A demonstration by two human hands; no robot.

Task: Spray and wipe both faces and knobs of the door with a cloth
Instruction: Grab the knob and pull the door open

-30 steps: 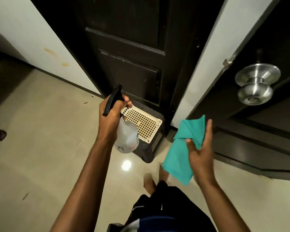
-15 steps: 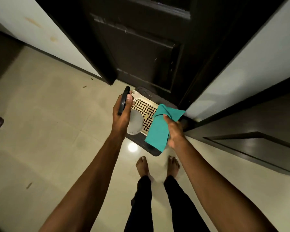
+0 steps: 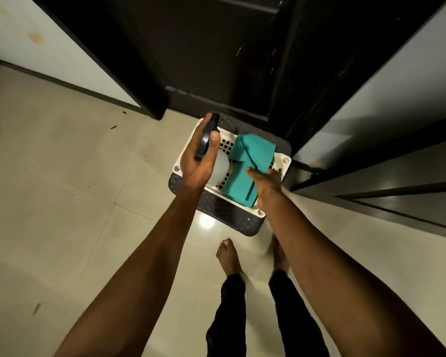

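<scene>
lowering both hands to the stool [image 3: 285, 161]: left hand [image 3: 198, 161] grasps the spray bottle [image 3: 218, 167], right hand [image 3: 264, 180] lays the cloth [image 3: 247, 161] at its right edge, grip unclear; wiping looks finished.

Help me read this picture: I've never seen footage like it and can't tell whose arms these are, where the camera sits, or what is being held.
There is no machine here. A camera worn on a person's head looks down, so the arms are their own, with bare feet below. The left hand has its grip around a spray bottle with a black trigger top. The right hand rests on a teal cloth, its fingers hidden, so its grip is unclear. Both are over a perforated cream stool on the pale tiled floor. Behind it stands a dark door.
</scene>
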